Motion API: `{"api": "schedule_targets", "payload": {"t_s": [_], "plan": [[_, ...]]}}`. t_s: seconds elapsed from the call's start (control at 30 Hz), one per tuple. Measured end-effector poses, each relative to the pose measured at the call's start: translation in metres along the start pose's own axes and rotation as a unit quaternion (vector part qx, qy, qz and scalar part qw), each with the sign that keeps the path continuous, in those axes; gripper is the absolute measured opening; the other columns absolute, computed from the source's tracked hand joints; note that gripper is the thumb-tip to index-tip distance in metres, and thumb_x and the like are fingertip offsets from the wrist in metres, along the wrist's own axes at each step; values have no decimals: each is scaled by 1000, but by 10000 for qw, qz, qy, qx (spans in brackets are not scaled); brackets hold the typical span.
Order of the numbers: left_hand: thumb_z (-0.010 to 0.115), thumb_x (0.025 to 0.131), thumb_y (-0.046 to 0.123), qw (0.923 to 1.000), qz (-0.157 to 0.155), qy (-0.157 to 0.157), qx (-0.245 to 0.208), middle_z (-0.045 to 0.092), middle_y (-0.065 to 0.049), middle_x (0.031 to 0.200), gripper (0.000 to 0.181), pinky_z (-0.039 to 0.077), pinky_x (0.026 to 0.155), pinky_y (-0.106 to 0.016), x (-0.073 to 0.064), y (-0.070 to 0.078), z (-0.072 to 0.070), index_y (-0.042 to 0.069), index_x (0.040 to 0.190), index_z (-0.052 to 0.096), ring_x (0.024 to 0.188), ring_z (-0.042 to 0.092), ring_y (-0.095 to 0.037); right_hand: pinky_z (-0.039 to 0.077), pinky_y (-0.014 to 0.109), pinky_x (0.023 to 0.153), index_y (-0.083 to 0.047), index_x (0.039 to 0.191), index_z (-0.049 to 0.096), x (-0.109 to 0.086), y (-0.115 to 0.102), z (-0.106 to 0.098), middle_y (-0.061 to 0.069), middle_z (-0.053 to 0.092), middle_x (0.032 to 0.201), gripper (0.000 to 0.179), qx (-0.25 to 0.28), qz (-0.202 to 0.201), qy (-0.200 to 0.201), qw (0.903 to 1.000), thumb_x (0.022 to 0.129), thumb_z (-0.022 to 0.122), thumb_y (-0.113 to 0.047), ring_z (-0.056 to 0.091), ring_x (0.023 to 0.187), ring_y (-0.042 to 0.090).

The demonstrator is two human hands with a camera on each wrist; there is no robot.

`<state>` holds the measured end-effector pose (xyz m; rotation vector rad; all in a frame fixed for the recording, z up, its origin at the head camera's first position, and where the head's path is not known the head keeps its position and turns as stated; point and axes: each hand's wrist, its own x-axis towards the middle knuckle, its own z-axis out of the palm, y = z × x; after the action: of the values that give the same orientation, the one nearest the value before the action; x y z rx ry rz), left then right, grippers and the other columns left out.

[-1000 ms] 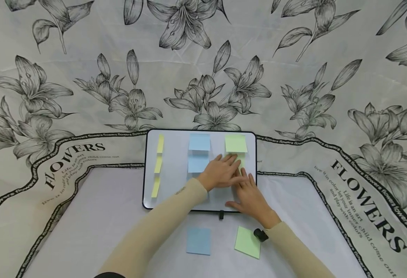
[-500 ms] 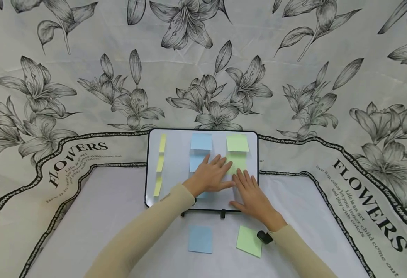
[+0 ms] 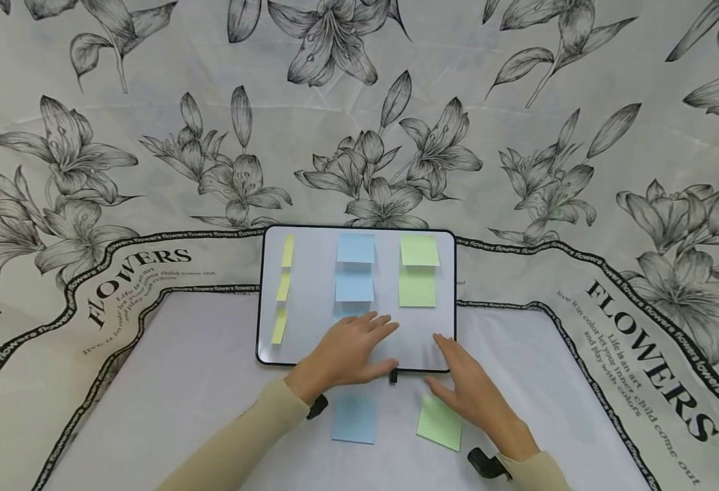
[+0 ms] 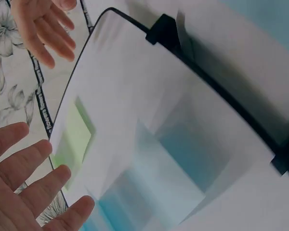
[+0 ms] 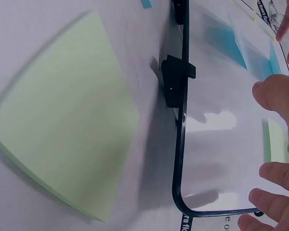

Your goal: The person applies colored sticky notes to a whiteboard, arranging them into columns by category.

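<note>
A white board with a dark frame stands tilted at the back of the table. Two light green sticky notes hang one below the other on its right side. Blue sticky notes form the middle column, the lowest partly hidden behind my left hand. That hand hovers before the board's lower middle, fingers spread, holding nothing. My right hand, fingers extended, is near the board's lower right corner, over the green sticky-note pad. In the right wrist view, the green pad lies close by.
Yellow sticky strips run down the board's left side. A blue sticky-note pad lies on the white tabletop before the board. Dark clip-like feet jut from the lower frame. Flower-printed cloth rises behind.
Both hands have come away from the green notes and drawn back toward me, the left also going leftward, the right rightward. The lower green note now shows uncovered.
</note>
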<state>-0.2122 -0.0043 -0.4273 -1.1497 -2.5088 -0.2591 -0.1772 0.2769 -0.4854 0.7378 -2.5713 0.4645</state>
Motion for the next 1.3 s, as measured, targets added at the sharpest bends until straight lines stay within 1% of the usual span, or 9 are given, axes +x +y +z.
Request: {"api": "schedule_targets", "payload": {"t_s": [0.1, 0.23, 0.37, 0.43, 0.57, 0.67, 0.83, 1.0, 1.3], "plan": [[61, 97, 58, 9994, 47, 199, -281, 63, -6, 145, 64, 57, 101, -45, -21, 10, 7, 17, 145, 59, 133, 62, -29, 51, 59, 103, 4, 149, 46, -17, -9, 0, 25, 56, 146, 83, 163, 287, 17, 9995, 82, 87, -23, 56, 132, 47], [59, 97, 61, 9978, -48, 154, -639, 61, -6, 148, 66, 56, 101, -48, -50, 26, 12, 18, 147, 56, 136, 59, -30, 48, 57, 104, 2, 150, 47, -40, -23, -1, 20, 57, 148, 84, 288, 634, 7, 9976, 82, 87, -24, 55, 133, 45], [56, 97, 64, 9947, -240, -146, -992, 54, -5, 154, 70, 52, 105, -52, -76, 41, 15, 21, 152, 50, 142, 52, -31, 47, 57, 105, -2, 152, 46, -61, -37, -1, 16, 55, 151, 84, 398, 1167, -213, 9921, 84, 86, -31, 54, 136, 43], [54, 97, 66, 9919, -351, -368, -1168, 51, -5, 157, 72, 49, 108, -55, -86, 47, 17, 23, 155, 47, 145, 49, -32, 47, 59, 106, -5, 154, 45, -70, -42, -1, 17, 53, 152, 85, 495, 1506, -368, 9867, 85, 85, -33, 52, 138, 44], [46, 97, 73, 9845, -648, -838, -1398, 46, -3, 161, 78, 43, 112, -62, -106, 56, 20, 26, 159, 40, 151, 41, -33, 47, 64, 105, -2, 152, 47, -83, -51, 3, 21, 54, 151, 86, 524, 1841, -595, 9797, 83, 86, -35, 51, 137, 48], [44, 97, 75, 9809, -846, -998, -1438, 44, -3, 162, 80, 40, 113, -65, -121, 59, 23, 26, 160, 39, 152, 38, -34, 49, 64, 103, 0, 149, 49, -90, -55, 7, 21, 55, 149, 87, 407, 1851, -672, 9796, 81, 86, -39, 52, 136, 49], [50, 95, 73, 9809, -1030, -1049, -1273, 45, -5, 162, 82, 36, 115, -66, -139, 58, 26, 24, 159, 39, 153, 36, -35, 52, 64, 98, -1, 148, 51, -100, -59, 12, 20, 58, 147, 88, 283, 1676, -622, 9835, 78, 88, -41, 53, 134, 49], [54, 93, 74, 9789, -1216, -1163, -1163, 47, -6, 160, 84, 36, 115, -67, -156, 53, 29, 23, 158, 41, 152, 37, -36, 52, 64, 97, 1, 144, 54, -104, -62, 13, 21, 60, 143, 87, 310, 1562, -934, 9828, 78, 86, -46, 53, 133, 51], [54, 93, 74, 9763, -1393, -1175, -1167, 48, -7, 160, 84, 34, 115, -69, -174, 41, 27, 21, 158, 42, 150, 40, -38, 53, 60, 99, 1, 143, 56, -104, -55, 15, 19, 60, 145, 83, -151, 1343, -1017, 9856, 79, 87, -42, 54, 133, 48]]}}
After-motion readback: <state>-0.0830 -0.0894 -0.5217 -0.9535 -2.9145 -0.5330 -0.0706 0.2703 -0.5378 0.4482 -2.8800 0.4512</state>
